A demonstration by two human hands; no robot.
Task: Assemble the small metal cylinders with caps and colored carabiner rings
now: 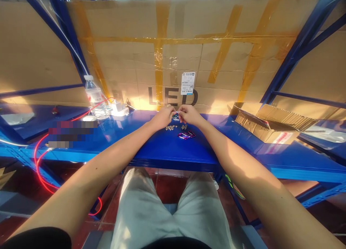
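My left hand (164, 116) and my right hand (188, 114) meet over the far middle of the blue shelf top (178, 153), fingers pinched with their tips nearly touching. Whatever sits between the fingertips is too small to make out. Just below and behind the fingers show shiny green and blue carabiners (175, 117); whether a hand touches them is unclear. Closer to me lie several purple and pink carabiners (186, 135). Between these and my hands are two little groups of small gold-coloured metal pieces, one on the left (171, 128) and one on the right (184, 127).
An open cardboard box (273, 128) stands at the right. On the left are a clear plastic bottle (95, 96), a white plug block (119, 110), a red cable (38, 162) and a blurred-out patch. A large cardboard sheet (121, 61) marked LED closes off the back.
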